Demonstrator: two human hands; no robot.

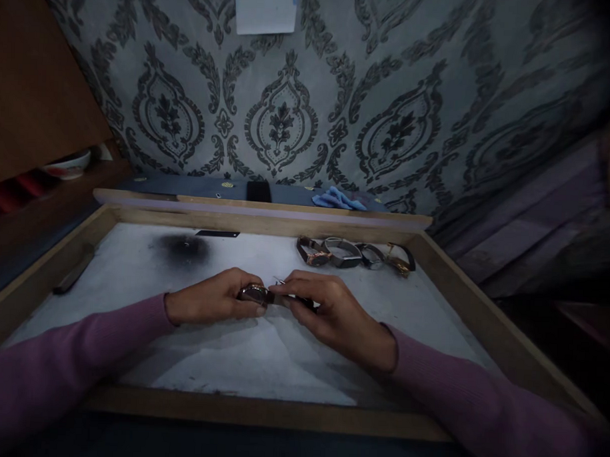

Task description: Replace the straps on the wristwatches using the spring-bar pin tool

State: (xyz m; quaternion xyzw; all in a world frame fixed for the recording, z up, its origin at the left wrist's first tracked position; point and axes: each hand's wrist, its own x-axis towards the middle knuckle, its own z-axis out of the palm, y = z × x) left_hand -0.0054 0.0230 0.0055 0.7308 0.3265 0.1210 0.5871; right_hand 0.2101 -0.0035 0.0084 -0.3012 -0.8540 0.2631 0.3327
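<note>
Head view: the left hand (217, 299) pinches the case of a round-faced wristwatch (254, 294) between thumb and fingers. The right hand (335, 313) closes its thumb and fingers on the dark strap (278, 299) of the same unit. A thin metallic part (279, 279) projects at the right fingertips; it is too small to identify. Four wristwatches (346, 260) lie in a row beyond the right fingers. A flat black strip (217, 233) lies beyond the left fingers. A wooden-rimmed tray (268, 412) extends beneath both hands.
</note>
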